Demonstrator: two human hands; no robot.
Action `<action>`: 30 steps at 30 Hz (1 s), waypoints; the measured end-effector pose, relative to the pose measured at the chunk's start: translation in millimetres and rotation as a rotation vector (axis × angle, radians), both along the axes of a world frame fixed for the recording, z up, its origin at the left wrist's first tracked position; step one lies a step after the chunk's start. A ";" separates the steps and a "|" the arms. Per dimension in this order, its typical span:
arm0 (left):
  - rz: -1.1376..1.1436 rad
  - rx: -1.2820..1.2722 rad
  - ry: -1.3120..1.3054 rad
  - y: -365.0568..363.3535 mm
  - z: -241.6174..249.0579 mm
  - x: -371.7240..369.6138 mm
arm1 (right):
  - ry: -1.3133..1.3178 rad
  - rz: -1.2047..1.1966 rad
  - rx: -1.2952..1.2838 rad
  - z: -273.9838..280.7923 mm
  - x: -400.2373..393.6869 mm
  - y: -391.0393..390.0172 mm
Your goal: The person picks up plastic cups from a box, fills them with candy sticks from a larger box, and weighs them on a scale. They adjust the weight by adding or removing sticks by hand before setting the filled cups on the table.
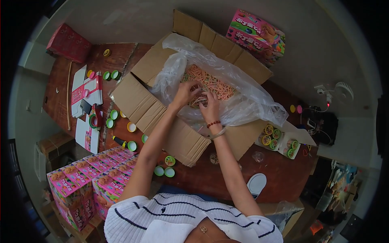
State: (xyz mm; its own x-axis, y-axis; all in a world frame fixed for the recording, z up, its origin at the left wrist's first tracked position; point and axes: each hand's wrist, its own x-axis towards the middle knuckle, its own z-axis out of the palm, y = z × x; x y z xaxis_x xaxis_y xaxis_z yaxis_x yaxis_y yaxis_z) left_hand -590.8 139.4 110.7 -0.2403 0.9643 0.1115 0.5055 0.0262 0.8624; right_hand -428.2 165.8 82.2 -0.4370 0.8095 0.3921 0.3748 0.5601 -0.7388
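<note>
A large open cardboard box (137, 108) with a clear plastic liner (243, 99) holds a heap of thin pink, orange and pale green sticks (221, 86). Both hands are over the heap, close together. My left hand (187, 93) has its fingers curled in around some of the sticks at the heap's near left side. Beside it, my right hand (210, 108), with a red bead bracelet (213, 124) at the wrist, is closed with its fingertips on sticks too. The exact number between the fingers is too small to make out.
Pink printed boxes (75, 174) are stacked at the lower left. Green-rimmed lids (132, 146) and a yellow-black cutter (119, 141) lie left of the box. Filled round tubs (272, 135) stand in a carton at right, near a white scale (257, 183). Another pink box (256, 34) stands behind.
</note>
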 end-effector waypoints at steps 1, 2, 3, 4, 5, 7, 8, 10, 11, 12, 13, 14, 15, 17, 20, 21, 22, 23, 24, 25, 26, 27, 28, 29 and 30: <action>0.004 0.003 -0.004 -0.4 1.6 1.2 | 0.018 0.027 -0.136 5.7 1.4 -0.9; 0.033 0.045 0.004 -2.1 3.3 2.1 | 0.037 0.052 -0.274 11.4 2.0 -1.3; 0.062 0.085 0.013 -5.2 6.0 3.1 | 0.035 0.054 -0.275 13.8 2.2 -1.6; 0.064 0.083 0.013 -8.4 9.0 3.3 | 0.102 0.062 -0.341 16.2 1.7 -1.9; 0.038 0.053 0.103 -11.5 12.4 3.2 | 0.169 0.070 -0.406 18.8 0.6 -2.5; 0.011 0.023 0.195 -16.5 12.4 3.8 | 0.136 0.053 -0.363 13.8 1.1 -1.9; 0.036 0.039 0.221 -18.4 12.1 7.0 | 0.100 0.035 -0.318 11.4 1.7 -1.8; 0.065 0.057 0.247 -17.8 13.5 11.2 | 0.079 -0.008 -0.266 13.6 0.9 -1.7; 0.047 0.069 0.249 -16.5 14.2 12.6 | 0.059 -0.054 -0.216 14.5 0.8 -2.0; 0.030 0.081 0.249 -15.0 15.0 14.6 | 0.057 -0.054 -0.216 10.8 1.4 -1.5; 0.030 0.082 0.248 -12.9 15.9 16.5 | 0.052 -0.060 -0.189 7.1 1.5 -0.4; 0.035 0.063 0.255 -10.1 17.1 17.6 | 0.048 -0.065 -0.161 3.8 1.8 1.0; 0.040 0.043 0.262 -7.5 18.6 18.8 | 0.048 -0.064 -0.159 6.4 2.1 1.3; 0.044 0.028 0.267 -2.8 21.2 20.5 | 0.056 -0.094 -0.218 10.7 1.5 -0.5; -0.004 0.001 0.242 3.0 18.1 16.9 | 0.097 -0.097 -0.149 7.7 -2.8 -1.8; -0.053 -0.007 0.213 4.2 15.9 15.8 | 0.099 -0.097 -0.150 7.0 -3.2 -1.2; -0.054 -0.008 0.216 3.4 13.4 15.5 | 0.082 -0.098 -0.158 6.4 -3.2 -0.6; -0.088 0.003 0.191 2.9 11.1 15.1 | 0.065 -0.100 -0.165 6.0 -2.9 0.7; -0.124 0.014 0.166 2.3 11.5 14.9 | 0.067 -0.104 -0.166 2.4 -2.4 2.2; -0.129 0.013 0.168 0.4 11.8 14.6 | 0.077 -0.115 -0.148 -1.2 -2.2 3.8; -0.098 0.037 0.199 -3.3 11.9 14.6 | 0.087 -0.126 -0.129 -4.8 -1.3 4.6; -0.065 0.061 0.229 -6.2 11.6 14.2 | 0.089 -0.129 -0.129 -4.0 -0.2 4.6; -0.067 0.062 0.231 -8.0 11.3 13.9 | 0.097 -0.115 -0.161 -3.2 0.9 4.1; -0.033 0.047 0.262 -9.9 10.8 13.9 | 0.106 -0.101 -0.193 -2.5 1.9 3.2; 0.000 0.032 0.292 -11.4 10.3 13.8 | 0.107 -0.102 -0.193 3.0 2.4 2.0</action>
State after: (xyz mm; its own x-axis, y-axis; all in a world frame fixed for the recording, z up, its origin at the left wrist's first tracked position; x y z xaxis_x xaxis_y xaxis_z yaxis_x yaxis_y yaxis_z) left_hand -577.0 128.1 121.0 -0.1939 0.9590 0.2065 0.7327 0.0016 0.6805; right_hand -425.9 167.8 85.2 -0.3137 0.9117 0.2652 0.3356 0.3677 -0.8673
